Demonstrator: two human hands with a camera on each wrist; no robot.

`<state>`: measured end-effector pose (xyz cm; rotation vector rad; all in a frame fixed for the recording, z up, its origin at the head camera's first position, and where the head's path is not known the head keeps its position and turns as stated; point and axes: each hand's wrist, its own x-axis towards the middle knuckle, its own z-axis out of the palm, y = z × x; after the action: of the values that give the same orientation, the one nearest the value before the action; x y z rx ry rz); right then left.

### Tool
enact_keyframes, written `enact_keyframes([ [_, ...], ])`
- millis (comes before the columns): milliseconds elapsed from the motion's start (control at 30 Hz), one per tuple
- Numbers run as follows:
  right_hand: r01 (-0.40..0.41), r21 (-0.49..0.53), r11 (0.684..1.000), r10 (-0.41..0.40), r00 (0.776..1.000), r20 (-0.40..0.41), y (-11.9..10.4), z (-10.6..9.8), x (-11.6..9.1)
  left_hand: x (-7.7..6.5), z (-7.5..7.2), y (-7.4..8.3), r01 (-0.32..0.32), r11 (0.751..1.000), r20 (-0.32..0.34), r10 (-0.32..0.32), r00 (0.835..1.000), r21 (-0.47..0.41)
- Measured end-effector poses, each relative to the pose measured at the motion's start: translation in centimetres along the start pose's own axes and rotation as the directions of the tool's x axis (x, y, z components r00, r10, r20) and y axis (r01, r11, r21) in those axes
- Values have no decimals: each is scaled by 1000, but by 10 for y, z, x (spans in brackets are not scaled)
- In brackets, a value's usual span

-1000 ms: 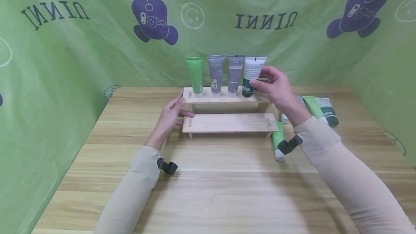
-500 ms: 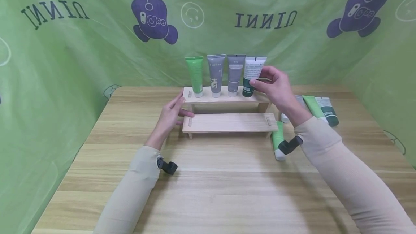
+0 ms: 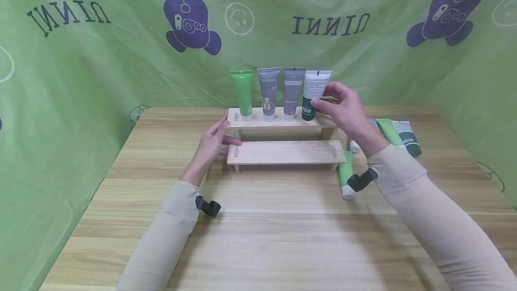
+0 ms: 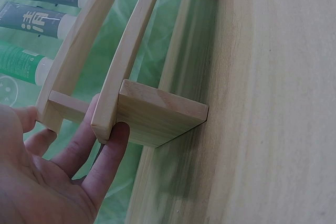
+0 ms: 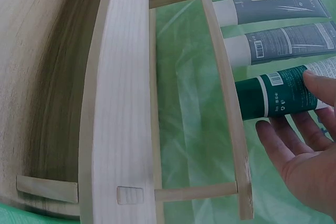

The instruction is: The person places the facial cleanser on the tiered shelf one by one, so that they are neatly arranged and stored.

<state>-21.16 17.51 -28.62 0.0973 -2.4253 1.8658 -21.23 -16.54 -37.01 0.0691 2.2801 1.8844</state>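
A two-step wooden display shelf (image 3: 286, 152) stands on the table. My left hand (image 3: 211, 142) holds its left end; in the left wrist view, thumb and fingers (image 4: 107, 169) lie around the ends of both boards. My right hand (image 3: 345, 106) pinches a white-and-dark-green squeeze tube (image 3: 316, 91) between thumb and fingers, the tube upright at the right end of the upper step. Left of it on that step stand a grey tube (image 3: 292, 91), another grey tube (image 3: 268, 91) with large lettering, and a green tube (image 3: 243, 93), all cap down.
Right of the shelf lie several more tubes: a green tube (image 3: 345, 172) near the lower step, another green one (image 3: 391, 133), and a white-and-dark-green one (image 3: 408, 138). My right forearm partly covers a grey one. A green printed curtain (image 3: 258, 53) hangs behind the wooden table (image 3: 258, 237).
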Motion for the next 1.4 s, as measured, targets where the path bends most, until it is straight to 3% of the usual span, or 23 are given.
enact_keyframes([
  [300, -8, -47, 999, 9, 1000, 21, -3, -9, -6, 2, -1, 0, 3, 1000, 9, -3, 1000, -1],
  [800, -83, 10, 996, 83, 996, 29, 6, -31, -40, 1, -1, 1, 3, 1000, 6, -3, 1000, 13],
  [1133, -220, 142, 965, 212, 975, 68, 38, -56, -77, 3, 0, -1, 4, 1000, 2, -5, 1000, 23],
  [1400, -309, 94, 946, 300, 948, 104, 71, -72, -105, 1, -1, 0, -1, 1000, 8, 1, 1000, 23],
])
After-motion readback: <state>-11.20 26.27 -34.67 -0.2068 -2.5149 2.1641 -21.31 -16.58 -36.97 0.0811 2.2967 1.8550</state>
